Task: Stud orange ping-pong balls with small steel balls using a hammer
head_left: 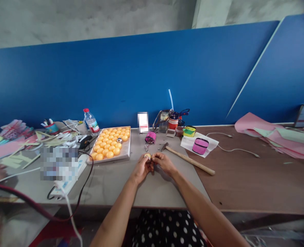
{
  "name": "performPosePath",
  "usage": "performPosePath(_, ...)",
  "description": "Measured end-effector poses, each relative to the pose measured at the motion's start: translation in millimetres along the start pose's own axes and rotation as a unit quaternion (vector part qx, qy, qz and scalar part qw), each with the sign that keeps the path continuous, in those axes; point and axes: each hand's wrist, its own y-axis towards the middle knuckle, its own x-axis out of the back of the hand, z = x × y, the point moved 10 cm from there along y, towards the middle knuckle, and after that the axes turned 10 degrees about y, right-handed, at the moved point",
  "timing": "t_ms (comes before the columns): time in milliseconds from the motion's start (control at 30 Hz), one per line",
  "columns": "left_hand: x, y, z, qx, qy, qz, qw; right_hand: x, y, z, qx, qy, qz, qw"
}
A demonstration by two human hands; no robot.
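Observation:
My left hand and my right hand meet over the grey table, fingers pinched together. Between them sits a small orange ball partly covered in shiny studs; the left hand grips it and the right fingertips press at its side. Just beyond lies a little heap of shiny studs spilling from a tipped pink cup. A white tray of several orange balls stands to the left, one of them studded.
A wooden-handled hammer lies right of my hands. A pink pouch rests on white paper. A water bottle, power strip with cables, paper scraps at left, pink sheets at right, blue partition behind.

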Motion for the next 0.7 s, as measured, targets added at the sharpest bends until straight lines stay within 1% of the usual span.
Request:
performPosePath(100, -2.0, -1, -1, 0.000, 0.008, 0.003, 1.000, -3, 0, -6, -0.017, 0.016, 0.020, 1.000)
performPosePath(200, -3.9, -2, -3, -0.001, 0.016, 0.005, 1.000, 2, -1, -7, -0.028, 0.003, 0.009, 1.000)
performPosePath(300, -4.7, -3, -4, -0.002, 0.023, 0.003, 1.000, 4, -1, -6, -0.030, -0.006, 0.004, 1.000)
performPosePath(467, -4.3, -3, -3, -0.003, 0.031, -0.004, 0.999, -1, -2, -1, -0.021, -0.015, 0.017, 1.000)
performPosePath(567, -3.2, -4, -3, -0.011, 0.052, -0.008, 0.999, 2, -3, 0, -0.030, -0.037, 0.000, 0.999)
performPosePath(700, -0.6, -5, -3, -0.030, 0.086, -0.015, 0.996, 14, -2, 5, -0.024, -0.091, -0.057, 0.994)
